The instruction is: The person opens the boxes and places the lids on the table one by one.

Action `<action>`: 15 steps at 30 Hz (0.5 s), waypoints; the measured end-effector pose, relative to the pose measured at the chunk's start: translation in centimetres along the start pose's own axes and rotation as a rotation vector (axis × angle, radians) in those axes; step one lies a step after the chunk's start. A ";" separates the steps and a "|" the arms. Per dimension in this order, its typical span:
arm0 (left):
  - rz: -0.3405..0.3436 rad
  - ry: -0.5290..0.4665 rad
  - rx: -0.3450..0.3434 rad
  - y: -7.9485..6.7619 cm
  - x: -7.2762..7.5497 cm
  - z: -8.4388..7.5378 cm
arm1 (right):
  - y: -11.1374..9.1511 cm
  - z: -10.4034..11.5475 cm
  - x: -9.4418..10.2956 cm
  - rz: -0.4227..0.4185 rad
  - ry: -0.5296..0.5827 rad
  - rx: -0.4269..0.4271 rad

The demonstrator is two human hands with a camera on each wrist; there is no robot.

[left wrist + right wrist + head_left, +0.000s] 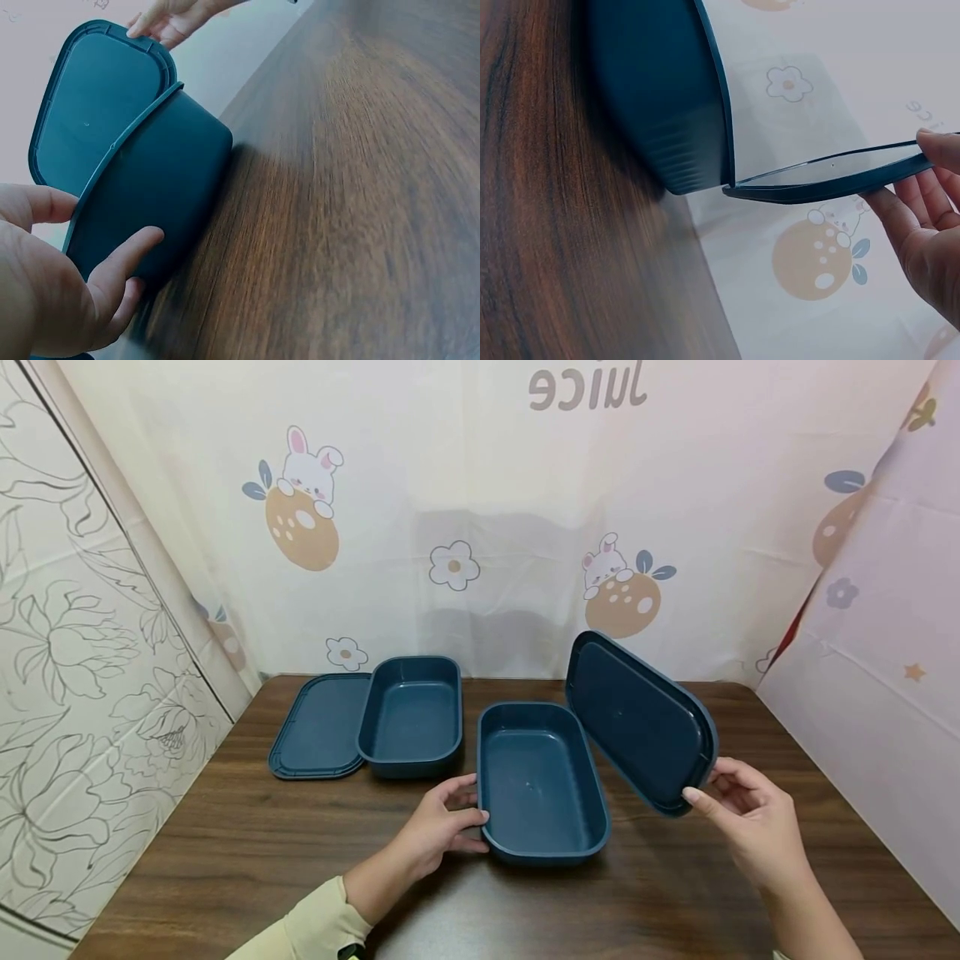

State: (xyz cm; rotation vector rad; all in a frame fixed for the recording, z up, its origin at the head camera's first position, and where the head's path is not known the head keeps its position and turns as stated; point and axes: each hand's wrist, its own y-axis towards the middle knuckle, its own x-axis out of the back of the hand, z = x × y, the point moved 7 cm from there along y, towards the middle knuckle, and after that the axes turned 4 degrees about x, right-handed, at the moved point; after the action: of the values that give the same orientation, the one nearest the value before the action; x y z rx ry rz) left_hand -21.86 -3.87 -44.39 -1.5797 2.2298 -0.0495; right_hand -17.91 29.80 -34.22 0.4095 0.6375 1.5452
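A dark blue rectangular food container [536, 793] stands uncovered on the wooden table, its inside bare. My left hand [438, 827] holds it by the left side, one fingertip at the rim and the others spread along the outer wall, as the left wrist view also shows. To its right my right hand [757, 818] pinches one end of a matching lid [637, 718] between thumb and fingers. The lid is tilted up with its ridged underside facing the container. In the right wrist view the lid's far end [780, 193] meets the container's rim.
Left of this container stands a second blue container [412, 718], also uncovered. Another lid [318, 727] lies flat beside it, slightly overlapped by that container's rim. A printed curtain [510, 593] hangs behind the table [300, 877], with patterned panels at both sides.
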 end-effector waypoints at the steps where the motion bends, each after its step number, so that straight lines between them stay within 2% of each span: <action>1: -0.002 0.001 -0.003 0.0 0.0 0.0 | 0.0 0.0 0.0 0.001 0.019 0.003; 5: -0.011 0.007 -0.010 0.1 0.0 0.0 | 0.0 -0.1 0.1 0.003 0.069 0.013; 10: -0.021 0.015 -0.014 0.2 0.0 0.0 | -0.2 -0.3 0.5 -0.017 0.072 -0.003; 15: -0.023 0.022 -0.020 0.3 0.0 -0.1 | -0.1 -0.4 0.6 -0.022 0.199 0.030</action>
State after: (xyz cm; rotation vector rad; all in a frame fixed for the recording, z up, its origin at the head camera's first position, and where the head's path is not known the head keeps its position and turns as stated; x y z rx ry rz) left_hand -22.15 -3.75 -44.37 -1.6235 2.2358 -0.0517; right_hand -18.12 30.36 -34.66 0.2715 0.8174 1.5688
